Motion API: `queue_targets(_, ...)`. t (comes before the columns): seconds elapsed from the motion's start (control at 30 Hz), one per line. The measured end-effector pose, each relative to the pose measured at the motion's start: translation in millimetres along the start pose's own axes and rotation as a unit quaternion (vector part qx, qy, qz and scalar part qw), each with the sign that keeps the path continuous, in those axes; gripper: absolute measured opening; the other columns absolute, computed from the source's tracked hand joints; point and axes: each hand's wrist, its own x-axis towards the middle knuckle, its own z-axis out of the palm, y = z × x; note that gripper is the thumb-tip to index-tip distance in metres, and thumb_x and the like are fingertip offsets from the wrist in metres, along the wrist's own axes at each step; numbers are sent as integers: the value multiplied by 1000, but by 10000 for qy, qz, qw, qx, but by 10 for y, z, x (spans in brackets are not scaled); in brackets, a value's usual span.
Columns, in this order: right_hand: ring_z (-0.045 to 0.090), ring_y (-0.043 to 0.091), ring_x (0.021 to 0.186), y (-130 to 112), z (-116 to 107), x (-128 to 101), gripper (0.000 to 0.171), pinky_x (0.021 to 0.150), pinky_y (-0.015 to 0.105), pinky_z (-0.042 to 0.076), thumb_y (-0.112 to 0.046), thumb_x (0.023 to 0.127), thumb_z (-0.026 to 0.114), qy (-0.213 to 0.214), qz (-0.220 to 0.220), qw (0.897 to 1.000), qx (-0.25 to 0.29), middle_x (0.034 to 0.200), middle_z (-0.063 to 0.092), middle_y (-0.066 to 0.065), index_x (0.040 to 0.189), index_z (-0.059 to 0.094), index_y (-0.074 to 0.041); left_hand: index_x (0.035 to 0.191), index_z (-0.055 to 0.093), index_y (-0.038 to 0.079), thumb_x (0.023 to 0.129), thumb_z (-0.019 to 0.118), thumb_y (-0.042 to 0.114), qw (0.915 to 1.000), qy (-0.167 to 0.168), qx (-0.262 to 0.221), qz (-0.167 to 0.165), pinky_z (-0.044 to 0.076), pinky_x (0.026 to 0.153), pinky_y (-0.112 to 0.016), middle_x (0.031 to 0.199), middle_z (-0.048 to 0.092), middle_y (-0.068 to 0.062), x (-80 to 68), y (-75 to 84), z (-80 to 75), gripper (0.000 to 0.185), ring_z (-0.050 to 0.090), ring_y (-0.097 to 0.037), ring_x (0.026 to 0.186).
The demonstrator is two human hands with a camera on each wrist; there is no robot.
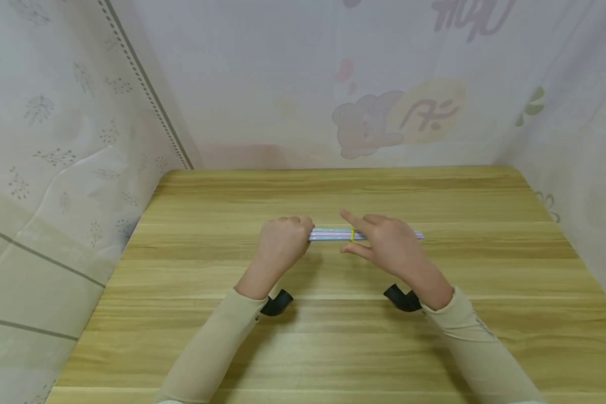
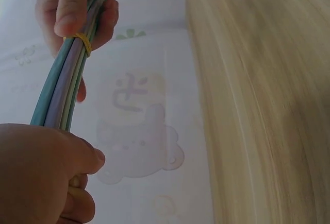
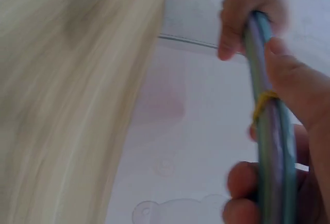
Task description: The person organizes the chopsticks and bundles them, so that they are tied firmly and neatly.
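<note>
A bundle of slim pastel sticks, teal, lilac and pale green, is held crosswise above the table between both hands. A yellow rubber band circles it near the middle. My left hand grips the left end in curled fingers, which hide that end. My right hand holds the other half; its index finger points forward past the band. In the right wrist view, the right thumb lies along the bundle close to the band, with fingers curled beneath. The far right tip pokes out beyond the right hand.
The wood-grain table spreads under both arms. Pale printed sheets hang behind it and at both sides. A black curved piece shows at the left wrist, and another black piece at the right.
</note>
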Motion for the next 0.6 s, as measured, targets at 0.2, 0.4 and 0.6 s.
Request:
queue_targets(0.2,50,10,61,12,-134,-34,45,53,26,45,-36,80,75,-593,511,9950,615,82,64,3,114,68,-8,55,42,14,87,65,11,9998,76,-180,-90,13,41,-20,46,29,5,-32,-23,19,39,19,-7,46)
queue_targets(0.4,52,8,66,6,-153,-21,26,59,26,47,-25,86,71,-834,413,9904,1017,86,64,1,104,70,-6,55,37,15,87,63,9,9998,86,-144,-99,12,41,-21,48,24,6,-52,-32,41,41,18,-7,46)
queue_targets(0.6,51,8,68,-21,-106,-12,26,62,25,47,-20,86,70,-790,201,9885,1274,86,62,1,106,69,-3,56,38,15,83,64,5,9998,48,-172,-70,13,40,-21,48,25,6,-63,-19,50,39,18,-7,47)
